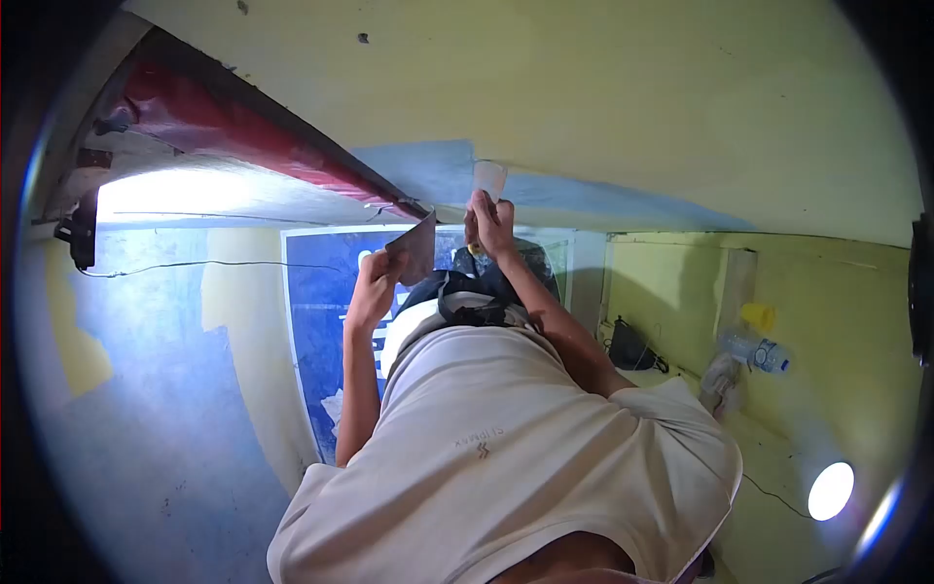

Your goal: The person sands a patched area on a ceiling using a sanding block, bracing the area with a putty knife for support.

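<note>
Neither of my own hands shows in the head view. A person in a white T-shirt (506, 457) stands right in front of me, seen from behind, with both arms raised to the yellow ceiling (603, 88). That person's hand on the left (373, 284) holds a dark flat plate (414, 249). The hand on the right (491, 226) presses a pale scraper blade (489, 178) against a blue patch (438, 170) of the ceiling. Black straps (472, 310) cross the person's head.
A red beam (243, 127) runs along the ceiling at left, above a bright opening (195, 195). A blue poster (321, 321) hangs on the wall ahead. On a ledge at right stand a yellow cup (759, 313), a clear bottle (754, 348) and a black bag (630, 346). A round lamp (830, 490) glows at lower right.
</note>
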The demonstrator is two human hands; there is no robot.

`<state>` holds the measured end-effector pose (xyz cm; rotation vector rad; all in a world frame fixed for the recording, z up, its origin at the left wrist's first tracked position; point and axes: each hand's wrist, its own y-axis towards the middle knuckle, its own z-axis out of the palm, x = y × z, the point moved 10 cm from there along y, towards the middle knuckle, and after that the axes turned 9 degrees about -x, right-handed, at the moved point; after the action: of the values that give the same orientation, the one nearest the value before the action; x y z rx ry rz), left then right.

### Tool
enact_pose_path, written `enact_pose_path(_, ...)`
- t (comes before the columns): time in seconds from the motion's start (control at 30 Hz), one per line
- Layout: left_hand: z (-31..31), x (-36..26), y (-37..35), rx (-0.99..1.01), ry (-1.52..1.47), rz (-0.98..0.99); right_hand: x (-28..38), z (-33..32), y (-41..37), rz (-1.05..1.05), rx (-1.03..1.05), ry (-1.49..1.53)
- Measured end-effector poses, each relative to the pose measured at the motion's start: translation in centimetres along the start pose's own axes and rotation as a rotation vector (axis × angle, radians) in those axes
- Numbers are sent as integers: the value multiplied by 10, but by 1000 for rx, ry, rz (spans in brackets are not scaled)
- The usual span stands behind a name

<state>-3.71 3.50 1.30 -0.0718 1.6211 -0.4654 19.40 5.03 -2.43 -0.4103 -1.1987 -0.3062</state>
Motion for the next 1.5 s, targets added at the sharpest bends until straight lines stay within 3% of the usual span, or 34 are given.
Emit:
enact_pose_path(0.1, -1, 0, 0, -29, 1, 22, 15, 6, -6, -59, 6, 3)
enact_pose_path(0.27, -9, 13, 0, -19, 63, -5, 19, 10, -10, 60, 38, 75)
enact_pose_path(0.3, -8, 10, 1, -22, 87, -19, 32, 16, -7, -141, 13, 5)
enact_pose_path(0.37, -5, 8, -2, -39, 46, -35, 13, 8, -6, 18, 19, 24)
enact_pose_path(0.47, 0, -11, -4, 0, 71, 1, 30, 12, -10, -26, 10, 26)
enact_pose_path(0.5, -1, -14, -1, -14, 62, 8, 40, 19, -9, -157, 29, 7)
enact_pose_path(0.63, -10, 17, -2, -17, 101, -28, 10, 7, 1, -8, 32, -17)
enact_pose_path(0.83, 1, -17, -8, -33, 137, 16, 37, 22, 0, -178, 74, 27)
enact_pose_path(0.87, 0, -6, -5, 4, 63, -2, 16, 16, -3, 11, 31, 28)
enact_pose_path(0.9, 1, -8, -5, 6, 37, 31, 18, 19, -7, 16, 32, 40)
enact_pose_path(0.97, -5, 3, -3, -13, 40, 27, 47, 25, -5, -233, 54, 15)
enact_pose_path(1.07, 4, -15, -7, -10, -10, 23, 48, 26, -3, -177, 69, 29)
enact_pose_path(1.17, 8, -17, -7, 51, 51, 53, 30, 16, -10, 17, -19, -13)
enact_pose_path(1.2, 6, -18, -5, 21, 63, 53, 53, 26, -10, -177, 33, 12)
enact_pose_path(1.3, 1, -15, -11, -51, 110, 22, 36, 20, -2, -122, 26, 74)
enact_pose_path(1.5, 4, 1, -5, 61, 60, 6, 43, 24, -9, -92, 74, 78)
